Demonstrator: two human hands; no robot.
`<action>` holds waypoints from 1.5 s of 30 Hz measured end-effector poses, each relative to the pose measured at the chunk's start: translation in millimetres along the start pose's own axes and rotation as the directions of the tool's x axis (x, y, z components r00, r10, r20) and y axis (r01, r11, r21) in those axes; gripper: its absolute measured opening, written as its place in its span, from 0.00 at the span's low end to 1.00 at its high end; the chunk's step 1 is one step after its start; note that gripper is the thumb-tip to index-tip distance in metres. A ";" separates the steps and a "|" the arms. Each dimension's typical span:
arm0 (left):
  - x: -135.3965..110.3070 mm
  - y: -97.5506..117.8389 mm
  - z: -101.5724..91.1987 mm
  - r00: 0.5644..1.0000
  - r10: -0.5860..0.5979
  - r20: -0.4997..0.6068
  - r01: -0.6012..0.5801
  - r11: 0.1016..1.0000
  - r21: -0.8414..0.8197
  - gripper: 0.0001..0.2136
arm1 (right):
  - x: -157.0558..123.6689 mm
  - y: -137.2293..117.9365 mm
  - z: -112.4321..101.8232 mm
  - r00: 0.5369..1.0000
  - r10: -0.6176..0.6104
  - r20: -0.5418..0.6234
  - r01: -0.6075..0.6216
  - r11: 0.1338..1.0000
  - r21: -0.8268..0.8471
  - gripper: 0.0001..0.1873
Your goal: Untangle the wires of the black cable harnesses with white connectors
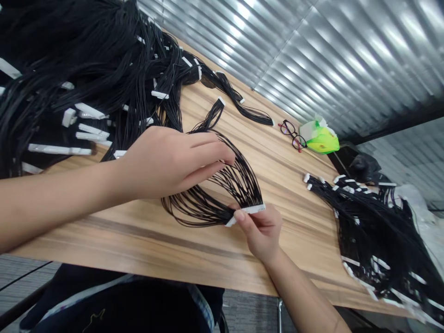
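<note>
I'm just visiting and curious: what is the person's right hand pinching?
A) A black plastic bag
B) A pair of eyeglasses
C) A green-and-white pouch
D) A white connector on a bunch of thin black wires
D. The right hand pinches the white connector between thumb and fingers, with the thin black wires fanning out from it.
</note>
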State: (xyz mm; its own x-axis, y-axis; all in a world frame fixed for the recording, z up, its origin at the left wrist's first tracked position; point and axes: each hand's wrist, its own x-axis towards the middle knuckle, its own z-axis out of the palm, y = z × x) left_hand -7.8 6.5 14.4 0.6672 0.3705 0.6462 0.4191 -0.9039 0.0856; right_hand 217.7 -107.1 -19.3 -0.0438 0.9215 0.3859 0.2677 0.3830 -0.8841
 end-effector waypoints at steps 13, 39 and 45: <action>2.0 -23.9 -2.2 0.937 0.290 0.197 -0.196 0.899 -0.391 0.14 | 9.8 -4.3 -10.5 0.937 -0.099 0.335 0.060 0.990 0.125 0.11; 0.2 -17.5 15.4 0.925 0.205 0.320 0.153 0.570 -0.807 0.07 | 0.1 3.2 -0.6 0.933 -0.068 0.353 -0.022 0.969 0.244 0.12; 2.5 -12.4 18.8 0.900 0.135 0.414 0.315 0.454 -0.834 0.05 | 1.6 1.9 -0.6 0.940 -0.058 0.337 -0.021 0.974 0.225 0.13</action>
State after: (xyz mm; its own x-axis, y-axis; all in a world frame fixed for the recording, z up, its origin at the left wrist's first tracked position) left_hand 0.3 22.6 0.7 0.9121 0.2997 0.2798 -0.1132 -0.4717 0.8745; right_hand 218.8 -104.8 -20.2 -0.3807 0.8658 0.3248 0.0452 0.3682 -0.9286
